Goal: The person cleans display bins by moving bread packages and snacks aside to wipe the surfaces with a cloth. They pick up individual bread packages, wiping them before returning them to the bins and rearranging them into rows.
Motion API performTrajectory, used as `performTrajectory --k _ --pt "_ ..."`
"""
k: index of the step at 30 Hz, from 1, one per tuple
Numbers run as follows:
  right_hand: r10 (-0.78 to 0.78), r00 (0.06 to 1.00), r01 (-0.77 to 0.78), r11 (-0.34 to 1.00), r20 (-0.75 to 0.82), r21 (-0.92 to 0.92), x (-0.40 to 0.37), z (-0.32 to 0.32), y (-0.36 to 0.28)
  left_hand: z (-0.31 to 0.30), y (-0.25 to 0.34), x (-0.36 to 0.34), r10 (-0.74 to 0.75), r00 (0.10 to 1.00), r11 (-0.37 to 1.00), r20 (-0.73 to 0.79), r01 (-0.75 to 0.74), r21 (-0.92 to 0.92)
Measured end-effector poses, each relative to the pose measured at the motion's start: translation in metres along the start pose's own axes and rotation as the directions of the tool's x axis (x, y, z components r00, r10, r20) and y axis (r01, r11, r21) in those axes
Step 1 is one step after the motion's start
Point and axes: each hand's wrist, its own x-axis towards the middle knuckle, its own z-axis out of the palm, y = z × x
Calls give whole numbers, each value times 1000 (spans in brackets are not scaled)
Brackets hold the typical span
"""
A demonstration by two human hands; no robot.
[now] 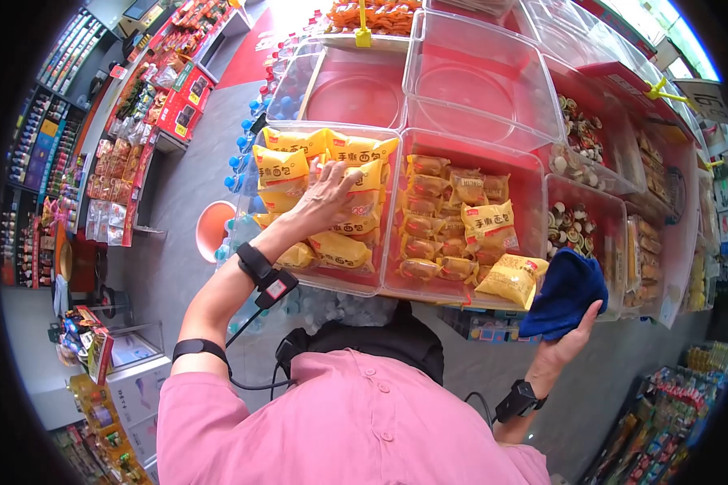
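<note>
A: Right hand [570, 339] status?
B: It's sitting nearest the body. Grip is clamping a blue cloth [566, 291]. Cloth is bunching above the fingers, just beside a loose yellow packet [514, 277] at the front of the middle bin [526, 174].
A: Left hand [328, 194]?
B: It's stretching farther out into the left bin [364, 283]. Grip is apart, fingers spreading flat on the yellow bread packets [344, 249]. Packets are lying under and around the palm, touching it.
A: Beyond that?
B: Clear tubs [477, 89] are sitting behind both bins.
</note>
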Motion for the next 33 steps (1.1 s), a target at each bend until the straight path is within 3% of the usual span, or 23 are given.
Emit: performTrajectory --k 1,2,5,7,11,14,18,20,21,23,24,25,27,29,31,32,33 --pt "-4 1000 4 1000 -7 1 -1 -3 -3 1 -1 -1 7 997 1000 -77 -6 18" --pt "-12 1000 12 1000 -9 14 -2 -7 -6 12 -7 -1 105 986 972 -129 -74 223" --pt "-48 997 51 998 -64 43 0 -16 -8 24 -11 6 51 983 973 -174 -9 230" --pt "-42 995 44 999 -88 13 -1 -17 -10 24 -11 8 20 991 983 -135 5 181" --pt "-72 995 73 997 -69 22 -9 -25 -17 14 -6 8 45 992 964 -114 -13 265" --pt "-42 992 47 998 -115 39 -12 -36 -18 15 -9 13 -54 997 979 -48 62 194" --pt "-41 991 49 997 -130 59 -10 -42 -15 7 0 18 -83 997 965 -4 82 248" --pt "-25 992 34 996 -121 79 -10 -47 -16 -21 16 18 -126 974 978 189 89 191" --pt "-41 988 51 997 -149 64 -9 -49 -18 -29 24 18 -112 974 980 195 75 187" --pt "-65 979 76 996 -193 48 -6 -54 -22 -39 36 19 -145 982 978 118 123 171" --pt "-66 982 80 994 -175 74 -6 -56 -25 -38 49 25 -46 996 989 -80 57 138" --pt "-62 986 77 992 -152 96 -5 -58 -27 -35 63 34 -42 996 990 -74 52 133" --pt "-86 981 99 993 -174 66 0 -59 -23 -31 103 54 124 988 956 -96 -144 -254" --pt "-111 977 121 992 -183 44 5 -55 -20 -15 153 69 348 937 833 -34 -325 -448" --pt "-98 978 103 995 -186 16 9 -46 -14 -1 200 83 448 890 673 82 -275 -687" --pt "-122 985 118 992 -124 -39 9 -41 -13 25 218 84 434 901 650 9 -307 -695" --pt "-111 989 109 994 -94 -30 11 -47 -10 41 231 89 455 890 634 40 -292 -716"
